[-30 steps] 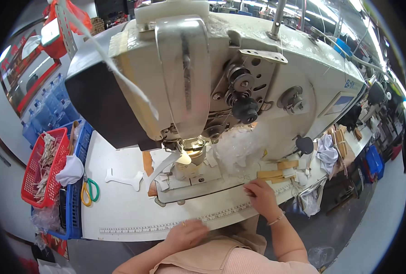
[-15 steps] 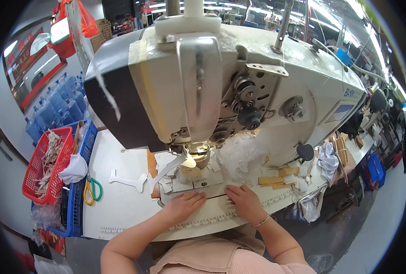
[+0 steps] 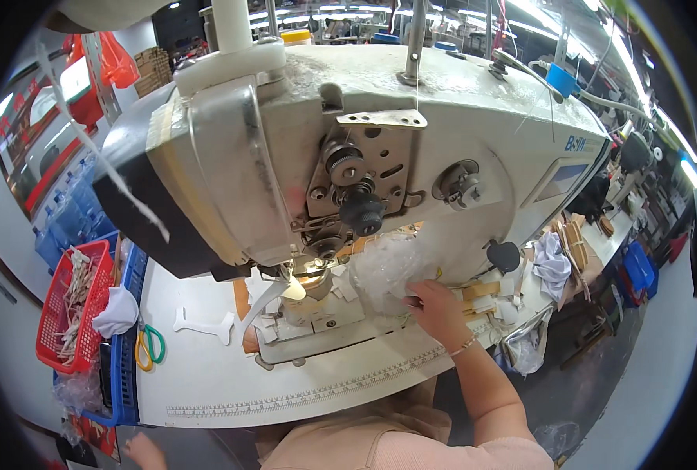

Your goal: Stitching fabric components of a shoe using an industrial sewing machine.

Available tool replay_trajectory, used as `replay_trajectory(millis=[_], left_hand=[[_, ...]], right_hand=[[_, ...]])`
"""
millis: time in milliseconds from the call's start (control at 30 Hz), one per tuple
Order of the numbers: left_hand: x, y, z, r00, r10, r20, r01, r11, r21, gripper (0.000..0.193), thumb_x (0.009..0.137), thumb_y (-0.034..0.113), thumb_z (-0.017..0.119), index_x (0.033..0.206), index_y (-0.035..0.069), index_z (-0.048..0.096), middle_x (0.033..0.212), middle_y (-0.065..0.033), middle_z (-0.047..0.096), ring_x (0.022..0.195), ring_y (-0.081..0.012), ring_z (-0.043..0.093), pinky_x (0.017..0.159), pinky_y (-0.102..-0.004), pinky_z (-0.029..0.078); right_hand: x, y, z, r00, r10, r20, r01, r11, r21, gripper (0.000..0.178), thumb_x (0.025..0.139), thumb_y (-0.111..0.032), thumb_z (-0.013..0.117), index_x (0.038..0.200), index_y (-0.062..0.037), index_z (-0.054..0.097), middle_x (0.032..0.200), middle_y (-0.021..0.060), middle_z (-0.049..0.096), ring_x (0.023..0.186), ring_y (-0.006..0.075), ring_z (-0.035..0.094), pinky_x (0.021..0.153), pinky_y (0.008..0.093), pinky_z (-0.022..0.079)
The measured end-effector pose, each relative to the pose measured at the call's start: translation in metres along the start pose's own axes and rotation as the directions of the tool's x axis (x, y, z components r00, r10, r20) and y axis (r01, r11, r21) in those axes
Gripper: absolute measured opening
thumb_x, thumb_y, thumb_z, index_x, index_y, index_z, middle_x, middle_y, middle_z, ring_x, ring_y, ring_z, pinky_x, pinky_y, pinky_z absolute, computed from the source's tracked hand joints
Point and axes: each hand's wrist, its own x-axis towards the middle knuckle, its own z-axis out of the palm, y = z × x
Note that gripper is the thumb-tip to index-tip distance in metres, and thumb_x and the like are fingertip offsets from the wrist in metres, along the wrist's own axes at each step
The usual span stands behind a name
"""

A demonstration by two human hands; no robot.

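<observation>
A white industrial sewing machine [image 3: 301, 157] fills the middle of the view, its lamp lit by the needle. Under its arm sits a crumpled clear plastic bag [image 3: 388, 262]. My right hand [image 3: 441, 313] is at the bag's right side, fingers bent and closed on its edge; the fingertips are partly hidden. Low at the left, beyond the table's front edge, my left hand [image 3: 145, 453] shows only in part and is blurred. Small white pieces [image 3: 266, 325] lie around the machine's bed [image 3: 317, 338], and a white bone-shaped piece [image 3: 205, 325] lies to its left.
Scissors [image 3: 149, 348] with green and yellow handles lie by a blue crate [image 3: 127, 368] and a red basket [image 3: 66, 329] at the left. A printed ruler strip [image 3: 301, 394] runs along the table's front. Tan strips [image 3: 482, 294] and a grey-white cloth [image 3: 550, 257] lie at the right.
Both hands have left the front of the machine bed. My right hand has moved up and right to the plastic bag; my left has dropped down and left past the table edge. The view has shifted.
</observation>
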Motion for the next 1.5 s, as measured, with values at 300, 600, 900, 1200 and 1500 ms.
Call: replay_trajectory(millis=[300,600,900,1200,1500], left_hand=[[-0.106,0.204,-0.154,0.293,0.597,-0.747,-0.924,-0.026,-0.382,0.026,0.073,0.004,0.066,0.099,0.006,0.063,0.096,-0.0112,0.063,0.089,-0.0291,0.061,0.077,-0.0365,0.05],[-0.145,0.326,-0.24,-0.165,0.321,-0.932,-0.929,-0.369,0.037,0.025,0.071,0.006,0.065,0.096,0.007,0.063,0.09,-0.0073,0.059,0.082,-0.0213,0.06,0.069,-0.0307,0.05],[-0.13,0.31,-0.222,0.48,0.659,-0.579,-0.16,-0.583,-0.796,0.024,0.084,0.009,0.065,0.106,0.002,0.059,0.09,-0.005,0.064,0.083,-0.01,0.062,0.073,-0.0233,0.051],[-0.127,0.306,-0.2,-0.037,0.154,-0.987,-0.949,-0.316,-0.014,0.023,0.067,0.002,0.072,0.089,0.007,0.065,0.096,-0.0044,0.061,0.094,-0.024,0.057,0.078,-0.0333,0.048],[-0.072,0.281,-0.25,-0.154,0.093,-0.984,-0.984,-0.109,0.144,0.037,0.065,0.0,0.067,0.102,0.005,0.063,0.104,-0.0044,0.058,0.094,-0.0228,0.056,0.078,-0.0336,0.048]], right_hand=[[-0.001,0.018,0.007,0.997,0.021,0.079,-0.015,0.997,-0.076,0.01,0.073,-0.007,0.064,0.083,-0.0059,0.065,0.076,0.0123,0.058,0.076,0.0305,0.059,0.067,0.0379,0.049],[-0.005,-0.021,-0.013,0.778,0.453,0.435,-0.602,0.34,0.722,0.013,0.08,-0.009,0.068,0.09,0.0001,0.065,0.066,-0.0032,0.057,0.054,0.0031,0.047,0.047,0.0176,0.035],[0.02,-0.079,0.013,0.833,0.205,0.514,-0.55,0.404,0.73,0.011,0.082,-0.01,0.066,0.091,-0.002,0.066,0.065,-0.0042,0.056,0.056,0.0017,0.045,0.049,0.0168,0.036],[0.034,-0.104,0.009,0.915,0.259,0.31,-0.402,0.503,0.765,0.018,0.076,0.0,0.07,0.087,-0.0045,0.056,0.07,-0.0015,0.056,0.053,0.003,0.047,0.047,0.0173,0.038],[0.057,-0.135,0.045,0.982,0.17,0.08,-0.178,0.704,0.687,0.021,0.078,-0.009,0.072,0.078,-0.0049,0.051,0.066,-0.0027,0.054,0.054,0.0031,0.049,0.048,0.0172,0.041]])
